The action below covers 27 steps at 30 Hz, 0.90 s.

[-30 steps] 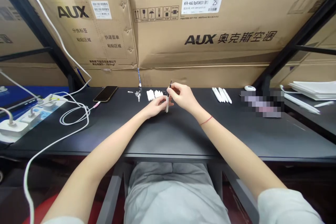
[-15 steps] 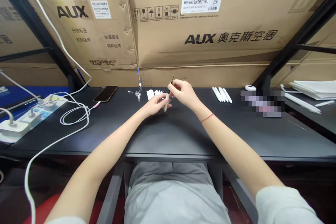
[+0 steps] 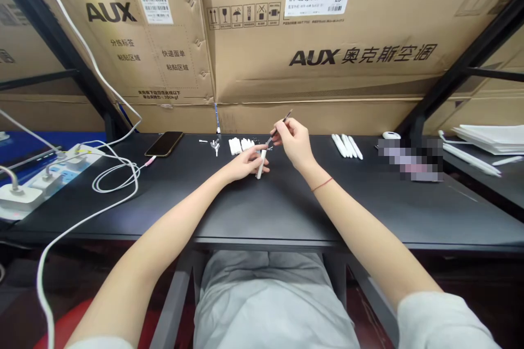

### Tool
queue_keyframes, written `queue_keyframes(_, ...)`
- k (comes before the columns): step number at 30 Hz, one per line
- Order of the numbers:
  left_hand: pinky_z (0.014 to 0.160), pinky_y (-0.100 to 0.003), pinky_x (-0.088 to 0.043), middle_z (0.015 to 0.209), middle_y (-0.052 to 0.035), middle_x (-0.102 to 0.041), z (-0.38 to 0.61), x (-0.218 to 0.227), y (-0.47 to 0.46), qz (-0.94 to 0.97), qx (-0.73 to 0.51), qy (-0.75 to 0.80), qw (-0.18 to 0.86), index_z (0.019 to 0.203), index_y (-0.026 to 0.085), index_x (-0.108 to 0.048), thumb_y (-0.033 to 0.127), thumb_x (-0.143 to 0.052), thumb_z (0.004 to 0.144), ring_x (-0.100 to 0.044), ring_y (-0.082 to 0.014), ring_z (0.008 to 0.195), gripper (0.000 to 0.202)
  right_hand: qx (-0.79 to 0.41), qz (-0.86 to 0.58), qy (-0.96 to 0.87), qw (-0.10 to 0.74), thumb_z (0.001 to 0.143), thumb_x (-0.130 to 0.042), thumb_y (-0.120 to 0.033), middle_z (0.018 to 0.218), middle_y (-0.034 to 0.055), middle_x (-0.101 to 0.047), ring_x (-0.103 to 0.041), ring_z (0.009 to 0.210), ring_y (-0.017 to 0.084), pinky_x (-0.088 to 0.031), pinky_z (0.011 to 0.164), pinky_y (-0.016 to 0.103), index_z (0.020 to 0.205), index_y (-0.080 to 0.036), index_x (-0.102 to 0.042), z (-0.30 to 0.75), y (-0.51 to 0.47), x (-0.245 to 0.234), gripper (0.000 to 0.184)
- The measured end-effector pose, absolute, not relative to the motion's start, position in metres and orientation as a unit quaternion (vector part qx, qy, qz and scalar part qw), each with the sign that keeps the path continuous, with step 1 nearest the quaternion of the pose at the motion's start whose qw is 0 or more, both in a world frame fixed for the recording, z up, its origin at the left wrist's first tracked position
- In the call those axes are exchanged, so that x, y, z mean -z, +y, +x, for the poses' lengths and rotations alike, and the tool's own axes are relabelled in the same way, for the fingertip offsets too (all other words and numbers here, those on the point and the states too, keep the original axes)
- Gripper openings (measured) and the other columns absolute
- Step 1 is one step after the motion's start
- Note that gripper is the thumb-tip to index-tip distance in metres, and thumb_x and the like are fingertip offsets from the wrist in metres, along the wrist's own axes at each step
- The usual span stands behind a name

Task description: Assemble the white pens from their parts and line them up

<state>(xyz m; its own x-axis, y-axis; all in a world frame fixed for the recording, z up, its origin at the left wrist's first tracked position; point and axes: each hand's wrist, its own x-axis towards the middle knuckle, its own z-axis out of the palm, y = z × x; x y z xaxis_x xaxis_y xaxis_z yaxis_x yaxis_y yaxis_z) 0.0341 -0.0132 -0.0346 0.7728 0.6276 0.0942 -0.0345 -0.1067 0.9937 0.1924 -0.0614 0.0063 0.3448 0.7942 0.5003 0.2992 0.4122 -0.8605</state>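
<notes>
My left hand (image 3: 245,163) is closed around a slim white tube (image 3: 261,166) that looks like a pen barrel and stands tilted above the desk. My right hand (image 3: 293,144) pinches a thin dark rod (image 3: 287,115), slanted with its upper end to the right. Its lower end meets the top of the white tube near my left fingertips; whether it is inside the tube I cannot tell. Just behind my left hand lie white small parts (image 3: 234,146) in rows and a few tiny dark pieces. To their left is a little group of white and metallic bits (image 3: 215,146).
Several white pen-like sticks (image 3: 347,146) lie right of my hands. A phone (image 3: 164,144), a white cable (image 3: 102,182) and a power strip (image 3: 24,196) are on the left. A white rounded object (image 3: 391,135) and paper stack (image 3: 489,139) sit right. Cardboard (image 3: 245,76) stands behind.
My right hand has shifted slightly right, and the dark rod has tipped from near upright to a rightward slant. My left hand stays in about the same place with the white tube.
</notes>
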Motion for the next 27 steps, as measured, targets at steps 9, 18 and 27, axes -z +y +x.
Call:
queue_keyframes(9, 0.084, -0.043, -0.053, 0.090, -0.0039, -0.065, 0.028, 0.028, -0.011, 0.648, -0.305, 0.257, 0.649, 0.114, 0.020, -0.049, 0.030, -0.067, 0.080, -0.068, -0.0176, 0.078, 0.040, -0.130, -0.700, -0.615, 0.339, 0.078, -0.059, -0.022, 0.062, -0.0020, -0.063, -0.060, 0.068, 0.015, -0.043, 0.068, 0.025, 0.100, -0.017, -0.058, 0.212, -0.063, 0.018, 0.024)
queue_keyframes(18, 0.084, -0.040, -0.050, 0.087, -0.0049, -0.069, 0.032, 0.024, -0.010, 0.579, -0.401, 0.297, 0.645, 0.107, 0.018, -0.051, 0.018, -0.067, 0.077, -0.066, -0.0153, 0.076, 0.034, -0.086, -0.691, -0.667, 0.264, 0.086, -0.049, -0.029, 0.068, 0.0020, -0.065, -0.059, 0.066, 0.017, -0.036, 0.061, 0.025, 0.077, -0.020, -0.061, 0.204, -0.066, 0.020, 0.018)
queue_keyframes(27, 0.087, -0.026, -0.051, 0.081, -0.0024, -0.067, 0.049, 0.015, -0.034, 0.372, -0.469, 0.306, 0.740, 0.082, 0.014, -0.057, 0.006, -0.059, 0.080, -0.066, -0.0106, 0.077, 0.009, -0.087, -0.563, -0.664, 0.484, 0.085, -0.048, -0.035, 0.074, 0.0017, -0.066, -0.060, 0.066, 0.015, -0.044, 0.067, 0.026, 0.088, -0.019, -0.059, 0.183, -0.079, 0.016, 0.020)
